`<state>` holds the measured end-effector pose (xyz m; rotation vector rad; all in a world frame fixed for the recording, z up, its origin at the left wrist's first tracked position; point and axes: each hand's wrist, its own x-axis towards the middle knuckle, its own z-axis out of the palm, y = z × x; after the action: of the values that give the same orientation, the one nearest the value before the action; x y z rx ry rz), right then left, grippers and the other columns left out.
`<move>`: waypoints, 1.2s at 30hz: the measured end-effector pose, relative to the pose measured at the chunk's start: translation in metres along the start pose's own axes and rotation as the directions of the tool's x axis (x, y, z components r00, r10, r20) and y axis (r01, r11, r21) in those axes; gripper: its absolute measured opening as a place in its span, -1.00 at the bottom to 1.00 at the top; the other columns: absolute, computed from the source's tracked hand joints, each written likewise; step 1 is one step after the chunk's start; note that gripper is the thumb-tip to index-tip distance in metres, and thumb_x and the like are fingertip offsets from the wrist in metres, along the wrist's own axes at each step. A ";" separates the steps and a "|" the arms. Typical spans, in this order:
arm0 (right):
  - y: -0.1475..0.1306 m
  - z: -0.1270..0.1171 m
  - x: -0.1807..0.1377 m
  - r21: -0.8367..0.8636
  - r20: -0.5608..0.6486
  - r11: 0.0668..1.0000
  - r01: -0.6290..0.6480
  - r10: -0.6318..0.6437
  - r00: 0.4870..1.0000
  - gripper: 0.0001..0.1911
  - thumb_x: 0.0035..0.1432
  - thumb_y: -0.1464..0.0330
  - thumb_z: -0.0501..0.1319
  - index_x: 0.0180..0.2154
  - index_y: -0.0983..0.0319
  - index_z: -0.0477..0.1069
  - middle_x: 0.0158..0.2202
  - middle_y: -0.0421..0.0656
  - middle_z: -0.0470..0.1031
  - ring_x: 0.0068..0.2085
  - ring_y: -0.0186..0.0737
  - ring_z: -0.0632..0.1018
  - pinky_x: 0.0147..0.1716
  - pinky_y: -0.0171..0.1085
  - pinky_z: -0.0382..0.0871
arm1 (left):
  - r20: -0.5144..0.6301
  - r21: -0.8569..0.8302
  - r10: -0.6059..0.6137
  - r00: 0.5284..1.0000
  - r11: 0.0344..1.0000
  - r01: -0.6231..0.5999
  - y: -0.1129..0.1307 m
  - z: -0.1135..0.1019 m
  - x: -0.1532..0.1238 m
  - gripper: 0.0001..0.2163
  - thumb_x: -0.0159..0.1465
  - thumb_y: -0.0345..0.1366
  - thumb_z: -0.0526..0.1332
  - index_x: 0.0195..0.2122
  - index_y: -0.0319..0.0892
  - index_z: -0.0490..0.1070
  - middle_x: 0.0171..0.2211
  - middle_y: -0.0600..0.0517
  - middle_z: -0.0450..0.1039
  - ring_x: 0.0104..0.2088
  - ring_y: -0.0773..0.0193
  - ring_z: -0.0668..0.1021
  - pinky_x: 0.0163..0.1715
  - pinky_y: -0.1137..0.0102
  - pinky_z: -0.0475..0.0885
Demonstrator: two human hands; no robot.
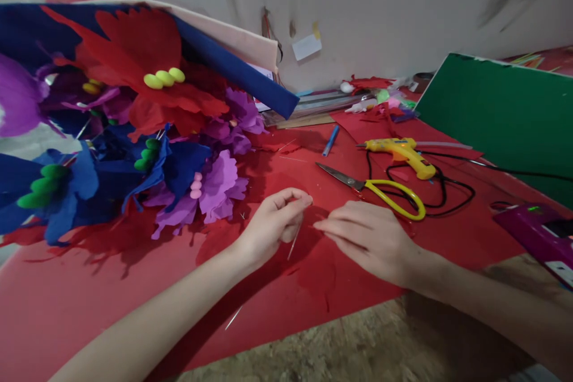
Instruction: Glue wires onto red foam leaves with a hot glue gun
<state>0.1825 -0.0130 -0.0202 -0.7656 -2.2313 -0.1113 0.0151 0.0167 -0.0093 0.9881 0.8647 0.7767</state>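
Observation:
My left hand (274, 221) is closed, with thumb and forefinger pinched together. A thin, pale wire (293, 243) sticks out downward from under its curled fingers. My right hand (369, 239) is closed too, its fingertips pressed together a little to the right of the left hand; whatever they may hold is too small to make out. Beneath both hands lies red sheet material (313, 286), with red cut pieces that blend into it. Just beyond the right hand are scissors (396, 198) with yellow handles, their blades pointing left.
Butterfly shapes in red (147, 65), blue (76, 185) and purple (219, 185) crowd the left side. A yellow glue gun (400, 152) with a black cord and a blue pen (330, 141) lie behind the scissors. At right are a green board (505, 119) and a purple device (532, 233).

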 end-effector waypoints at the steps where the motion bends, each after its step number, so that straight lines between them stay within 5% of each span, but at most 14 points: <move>1: -0.001 0.001 -0.001 -0.030 0.001 0.996 0.085 -0.085 0.996 -0.81 0.08 0.55 0.08 -0.25 0.31 0.39 -0.39 -0.15 0.48 -0.39 -0.37 0.40 -0.43 -0.36 0.27 | 0.037 -0.021 -0.036 0.999 0.999 0.036 -0.001 0.002 -0.001 -0.87 0.10 -0.31 0.18 -0.50 -0.22 0.25 -0.78 0.28 -0.01 -0.77 0.59 -0.03 -0.78 0.59 -0.15; 7: 0.002 0.004 -0.004 -0.054 0.019 0.970 0.237 -0.237 0.971 -0.90 0.08 0.52 0.11 -0.42 0.30 0.38 -0.44 -0.17 0.47 -0.45 -0.37 0.31 -0.49 -0.33 0.16 | 0.154 -0.020 -0.129 0.980 0.991 0.133 -0.004 0.006 -0.004 -0.87 0.15 -0.33 0.09 -0.52 -0.22 0.22 -0.78 0.22 0.18 -0.83 0.59 0.08 -0.83 0.61 -0.11; 15: 0.003 -0.003 0.000 -0.022 0.087 0.942 0.336 -0.333 0.939 -0.84 0.13 0.53 0.03 -0.41 0.34 0.37 -0.41 -0.14 0.47 -0.41 -0.38 0.37 -0.47 -0.35 0.19 | 0.202 0.048 -0.169 0.965 0.985 0.163 -0.008 0.008 -0.004 -0.88 0.19 -0.34 0.04 -0.49 -0.21 0.19 -0.75 0.23 0.20 -0.82 0.56 0.21 -0.81 0.63 0.04; 18: 0.006 -0.007 0.000 -0.020 0.113 0.942 0.335 -0.331 0.937 -0.80 0.17 0.53 -0.03 -0.37 0.34 0.35 -0.40 -0.14 0.47 -0.41 -0.39 0.39 -0.47 -0.36 0.21 | 0.130 0.281 -0.025 0.991 0.960 -0.012 -0.004 0.001 -0.007 -0.96 0.21 -0.33 0.04 -0.35 -0.16 0.17 -0.61 0.19 0.29 -0.68 0.45 0.39 -0.70 0.57 0.24; 19: 0.007 -0.008 0.000 -0.028 0.112 0.944 0.328 -0.324 0.940 -0.80 0.18 0.52 -0.04 -0.35 0.34 0.34 -0.38 -0.13 0.48 -0.41 -0.39 0.39 -0.47 -0.36 0.22 | 0.121 0.443 0.080 0.989 0.887 -0.126 -0.001 -0.003 -0.008 -0.96 0.21 -0.34 0.04 -0.32 -0.15 0.18 -0.55 0.16 0.31 -0.60 0.42 0.43 -0.61 0.53 0.31; 21: 0.011 -0.011 -0.001 -0.060 0.083 0.947 0.315 -0.310 0.947 -0.81 0.18 0.52 -0.04 -0.31 0.34 0.32 -0.37 -0.13 0.49 -0.38 -0.38 0.42 -0.44 -0.36 0.26 | 0.233 0.769 0.254 0.939 0.543 -0.338 0.003 -0.013 -0.012 -0.98 0.20 -0.37 0.06 -0.35 -0.17 0.24 -0.42 0.07 0.38 -0.40 0.34 0.46 -0.38 0.43 0.36; 23: 0.015 -0.013 -0.002 -0.096 0.060 0.950 0.299 -0.294 0.954 -0.82 0.17 0.52 -0.04 -0.30 0.34 0.31 -0.37 -0.13 0.49 -0.37 -0.38 0.43 -0.40 -0.36 0.29 | 0.440 0.855 0.169 0.882 0.223 -0.469 0.006 -0.023 -0.018 -0.91 0.21 -0.38 0.04 -0.31 -0.19 0.31 -0.31 -0.01 0.41 -0.27 0.24 0.46 -0.25 0.34 0.35; 25: 0.019 -0.015 -0.003 -0.120 0.065 0.954 0.274 -0.268 0.961 -0.82 0.17 0.52 -0.04 -0.30 0.33 0.32 -0.38 -0.13 0.50 -0.37 -0.39 0.45 -0.38 -0.38 0.32 | 0.498 0.861 0.090 0.863 0.065 -0.504 0.005 -0.031 -0.025 -0.83 0.20 -0.30 0.11 -0.19 -0.20 0.31 -0.21 -0.07 0.42 -0.21 0.18 0.46 -0.21 0.29 0.35; 30: 0.025 -0.015 -0.006 -0.141 0.107 0.956 0.259 -0.245 0.964 -0.78 0.15 0.50 -0.03 -0.32 0.28 0.37 -0.39 -0.15 0.50 -0.35 -0.40 0.48 -0.37 -0.38 0.35 | 0.508 0.861 0.076 0.858 -0.084 -0.502 -0.005 -0.036 -0.037 -0.71 0.16 -0.28 0.17 -0.09 -0.23 0.29 -0.13 -0.13 0.41 -0.13 0.10 0.44 -0.14 0.22 0.35; 36: 0.026 -0.014 -0.008 -0.128 0.161 0.960 0.248 -0.227 0.961 -0.77 0.14 0.49 -0.03 -0.34 0.27 0.39 -0.38 -0.14 0.50 -0.40 -0.39 0.46 -0.41 -0.38 0.33 | 0.539 0.841 0.065 0.840 -0.101 -0.531 -0.003 -0.034 -0.040 -0.74 0.17 -0.30 0.14 -0.10 -0.22 0.31 -0.12 -0.11 0.41 -0.12 0.11 0.45 -0.14 0.24 0.37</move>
<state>0.2103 0.0004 -0.0200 -0.5946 -2.4699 -0.3518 -0.0323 -0.0056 -0.0119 2.7443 0.8112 0.1278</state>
